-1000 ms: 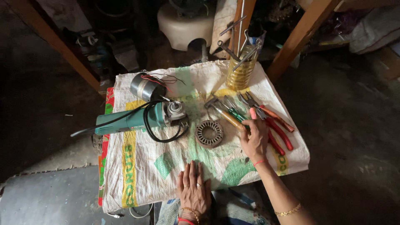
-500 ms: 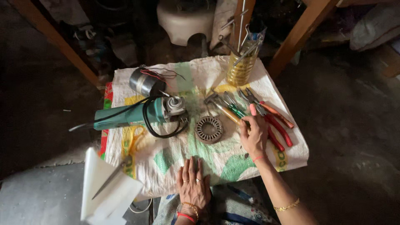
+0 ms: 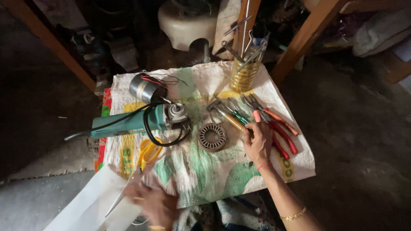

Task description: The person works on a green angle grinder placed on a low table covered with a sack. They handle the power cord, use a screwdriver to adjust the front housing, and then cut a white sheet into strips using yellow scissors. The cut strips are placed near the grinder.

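Note:
My right hand [image 3: 258, 142] lies on a row of hand tools on a white woven sack [image 3: 201, 171]. Its fingers are spread over red-handled pliers [image 3: 282, 134] and an amber-handled screwdriver [image 3: 231, 120], and it grips none of them. My left hand [image 3: 156, 206] is blurred at the sack's near edge. It touches a white sheet [image 3: 81, 209] and the blade tips of yellow-handled scissors [image 3: 147, 153]; whether it grips either is unclear. A round metal stator ring [image 3: 212, 137] sits between the hands. A teal angle grinder [image 3: 137, 122] with a black cord lies to the left.
A small motor part with red wires [image 3: 145, 87] lies at the sack's far left. A yellow jar of tools [image 3: 245, 72] stands at the far edge. Wooden legs [image 3: 302, 40] and a pale stool [image 3: 188, 21] stand behind. Dark floor surrounds the sack.
My left hand has moved left off the sack to the white sheet, which came into view at the near left with the scissors. My right hand has stayed on the tools.

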